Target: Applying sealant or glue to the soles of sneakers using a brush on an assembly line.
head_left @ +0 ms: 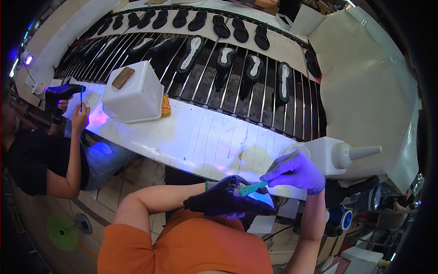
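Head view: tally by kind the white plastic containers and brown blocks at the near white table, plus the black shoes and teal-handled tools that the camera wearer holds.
White plastic containers: 2 (boxy white container, nozzled white bottle)
Brown rectangular block: 1
Black shoe, held: 1
Teal-handled tool, held: 1
Total: 5

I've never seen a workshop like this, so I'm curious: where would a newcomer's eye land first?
Probably on the right hand, gloved and glowing violet, holding a teal brush at a black shoe in the lower middle. Next, perhaps, the black soles lined up along the top, with white-streaked shoes on metal rods below them. A white bottle at right points its long spout rightward.
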A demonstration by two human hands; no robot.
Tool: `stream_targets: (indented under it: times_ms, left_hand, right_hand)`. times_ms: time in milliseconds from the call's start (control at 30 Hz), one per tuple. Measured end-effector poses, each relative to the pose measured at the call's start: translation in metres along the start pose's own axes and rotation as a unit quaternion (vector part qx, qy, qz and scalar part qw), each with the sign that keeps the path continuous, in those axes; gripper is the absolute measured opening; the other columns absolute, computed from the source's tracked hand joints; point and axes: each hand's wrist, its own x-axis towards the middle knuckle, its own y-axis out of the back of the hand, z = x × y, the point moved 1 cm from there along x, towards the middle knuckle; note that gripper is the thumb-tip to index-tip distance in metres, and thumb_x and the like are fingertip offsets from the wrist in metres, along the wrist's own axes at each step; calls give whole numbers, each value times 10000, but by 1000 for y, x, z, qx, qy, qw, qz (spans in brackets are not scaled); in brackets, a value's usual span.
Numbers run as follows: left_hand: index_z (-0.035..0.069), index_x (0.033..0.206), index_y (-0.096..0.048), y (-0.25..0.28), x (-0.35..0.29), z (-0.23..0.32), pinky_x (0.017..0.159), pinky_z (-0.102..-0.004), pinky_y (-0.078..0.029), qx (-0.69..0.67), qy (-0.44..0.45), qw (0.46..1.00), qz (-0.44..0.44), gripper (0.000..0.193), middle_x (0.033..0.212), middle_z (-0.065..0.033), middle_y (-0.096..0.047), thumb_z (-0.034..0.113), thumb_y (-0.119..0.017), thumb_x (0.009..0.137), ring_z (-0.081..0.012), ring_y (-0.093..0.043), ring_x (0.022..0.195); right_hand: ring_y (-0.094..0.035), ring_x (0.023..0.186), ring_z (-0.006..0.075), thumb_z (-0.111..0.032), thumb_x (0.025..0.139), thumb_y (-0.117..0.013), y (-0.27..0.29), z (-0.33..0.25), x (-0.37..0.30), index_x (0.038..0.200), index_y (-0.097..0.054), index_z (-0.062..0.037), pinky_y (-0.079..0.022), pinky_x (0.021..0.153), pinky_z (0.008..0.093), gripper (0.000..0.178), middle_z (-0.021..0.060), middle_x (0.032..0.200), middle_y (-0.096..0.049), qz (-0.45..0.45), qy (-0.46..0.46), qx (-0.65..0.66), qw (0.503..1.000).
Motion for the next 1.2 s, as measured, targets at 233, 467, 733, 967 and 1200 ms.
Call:
stream_targets:
  times_ms: [233,467,733,967,1200]
  left_hand:
    - [70,980,-690,0,3,-10,430,-218,-421,2,-8,1000,-7,222,644,-65,-602,244,-744,855,-106,-559,475]
    - [13,1274,-583,2,-1,-6,492,-205,-409,190,-23,980,-56,391,775,-40,-629,250,-595,962,-55,-532,549]
    - [62,1350,-496,17,6,-2,540,-277,-475,-63,40,996,-49,517,783,-89,-624,322,-643,927,-157,-607,639]
    - [87,1181,-596,38,44,-6,753,-266,-535,-312,12,949,46,449,1062,-99,-654,474,-501,973,-145,-638,850]
    - [74,1253,-561,70,50,2,900,-255,-514,-168,-57,980,93,407,1146,-86,-635,386,-485,1002,-135,-635,995]
  right_hand:
    - [-695,739,179,2,699,-799,5,4,8,933,-755,-13,-538,663,287,239,109,823,-726,-20,25,-14,999]
    - [-704,798,184,-13,738,-782,12,2,-1,942,-742,-14,-543,721,288,207,89,861,-728,-70,3,-13,997]
    - [-687,739,182,-44,729,-784,-5,0,-15,984,-754,-40,-518,661,282,256,99,840,-723,59,18,-64,996]
    - [-673,733,162,-76,780,-766,-13,-9,-22,1029,-740,-43,-504,654,278,252,98,822,-702,107,45,-71,991]
    - [-679,742,165,-50,738,-779,-15,-9,-31,996,-746,-30,-511,669,275,261,106,853,-715,135,-17,-90,987]
